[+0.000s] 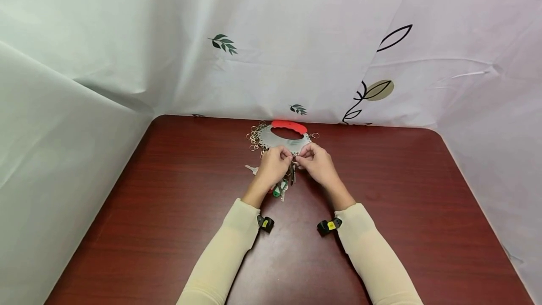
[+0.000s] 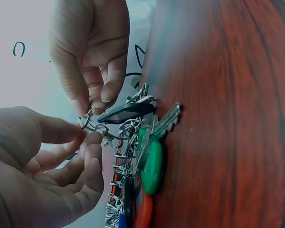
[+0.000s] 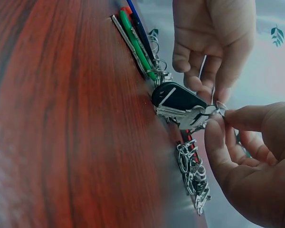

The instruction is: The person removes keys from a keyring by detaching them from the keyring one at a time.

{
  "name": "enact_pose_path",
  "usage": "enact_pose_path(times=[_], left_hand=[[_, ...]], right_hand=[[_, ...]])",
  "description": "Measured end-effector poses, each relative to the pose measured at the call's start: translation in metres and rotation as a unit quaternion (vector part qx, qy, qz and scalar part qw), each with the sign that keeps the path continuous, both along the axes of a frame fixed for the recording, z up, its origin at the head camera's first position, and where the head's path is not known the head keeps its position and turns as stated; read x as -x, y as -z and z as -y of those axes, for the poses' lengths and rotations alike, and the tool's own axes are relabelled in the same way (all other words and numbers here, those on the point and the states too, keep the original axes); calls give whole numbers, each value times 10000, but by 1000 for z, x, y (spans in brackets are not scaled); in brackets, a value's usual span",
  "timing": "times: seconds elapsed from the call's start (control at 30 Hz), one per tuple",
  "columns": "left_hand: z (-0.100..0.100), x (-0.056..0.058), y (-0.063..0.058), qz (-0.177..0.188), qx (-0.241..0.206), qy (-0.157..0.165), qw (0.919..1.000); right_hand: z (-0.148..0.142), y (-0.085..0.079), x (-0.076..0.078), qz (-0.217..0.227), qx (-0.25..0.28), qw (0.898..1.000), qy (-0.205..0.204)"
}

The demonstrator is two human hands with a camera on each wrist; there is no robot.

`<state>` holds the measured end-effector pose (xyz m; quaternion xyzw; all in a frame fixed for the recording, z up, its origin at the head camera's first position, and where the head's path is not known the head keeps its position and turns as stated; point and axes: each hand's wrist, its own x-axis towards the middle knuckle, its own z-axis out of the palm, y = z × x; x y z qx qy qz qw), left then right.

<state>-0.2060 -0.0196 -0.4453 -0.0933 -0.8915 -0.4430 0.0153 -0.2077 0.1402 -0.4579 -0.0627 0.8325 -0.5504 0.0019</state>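
Note:
Near the table's far edge lies a silver metal plate (image 1: 273, 141) with a red handle (image 1: 289, 126) and many small rings along its rim. My left hand (image 1: 275, 166) and right hand (image 1: 316, 163) meet at its near edge. Fingertips of both pinch a thin split key ring (image 3: 211, 112), thumb against finger on either side. From this ring hang a black key fob (image 3: 178, 96) and a silver key (image 3: 175, 114). Close by are a green key tag (image 2: 153, 164) and another key (image 2: 170, 118). The fingers partly cover the ring.
Empty rings (image 1: 254, 138) cluster on the plate's left rim, and one ring (image 1: 314, 135) sticks out on the right. A loose-hanging silver key (image 1: 251, 169) lies left of my left hand. White curtains (image 1: 296, 36) enclose the dark red table (image 1: 169, 211).

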Motion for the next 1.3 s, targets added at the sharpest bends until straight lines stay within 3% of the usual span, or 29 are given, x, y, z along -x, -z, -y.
enact_pose_path(times=[0.6, 0.87, 1.3], left_hand=[[-3, -1, 3, -331, -316, -87, 9989], [-1, -3, -1, -374, -273, -73, 9989], [-1, -3, -2, -344, -12, -185, 9992]], right_hand=[[5, -3, -1, 148, 195, 9995, -218], [5, 0, -1, -243, -461, 9985, -136], [3, 0, -1, 181, 365, 9987, -314]])
